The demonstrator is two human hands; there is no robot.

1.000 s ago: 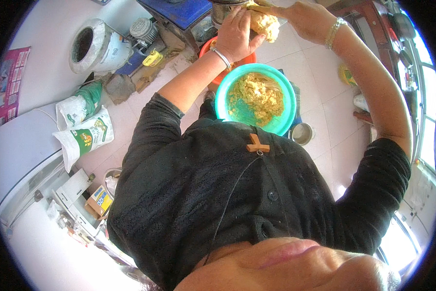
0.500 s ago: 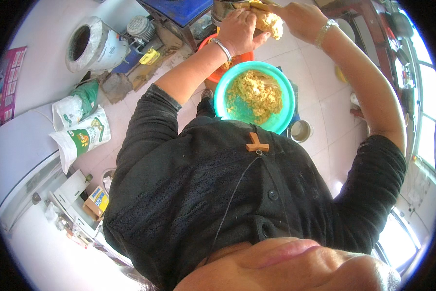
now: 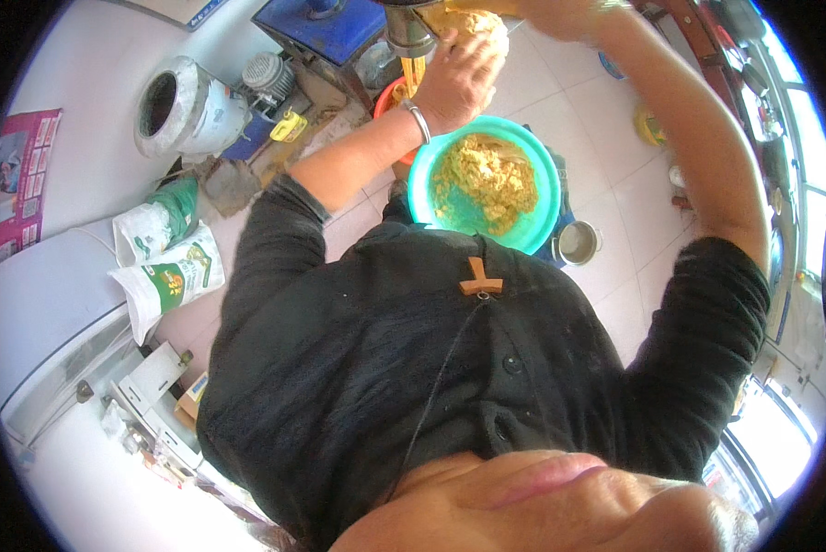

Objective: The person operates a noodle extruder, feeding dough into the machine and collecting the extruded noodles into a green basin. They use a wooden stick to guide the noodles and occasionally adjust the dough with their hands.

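Note:
My left hand (image 3: 464, 85) is cupped around a crumbly yellow lump of dough (image 3: 477, 29) beside a metal press cylinder (image 3: 407, 31). Yellow strands (image 3: 413, 74) hang from the cylinder's underside toward an orange-red basin (image 3: 387, 96), mostly hidden behind my left arm. At the top edge my right hand (image 3: 565, 15) is closed, blurred and partly cut off. It grips what looks like a wooden stick (image 3: 493, 5) lying across the top of the dough. Close to my body, a turquoise basin (image 3: 549, 198) holds more crumbly yellow dough (image 3: 488, 179).
A metal pot (image 3: 579, 243) stands right of the turquoise basin. To the left are a motor (image 3: 268, 75), a drum-like machine (image 3: 188, 109), a yellow jug (image 3: 289, 126) and white-green sacks (image 3: 176, 276). A blue table (image 3: 316, 32) is beside the press.
Both hands have moved up in the picture, the left also slightly leftward with the dough. The press cylinder and its hanging strands now show more fully.

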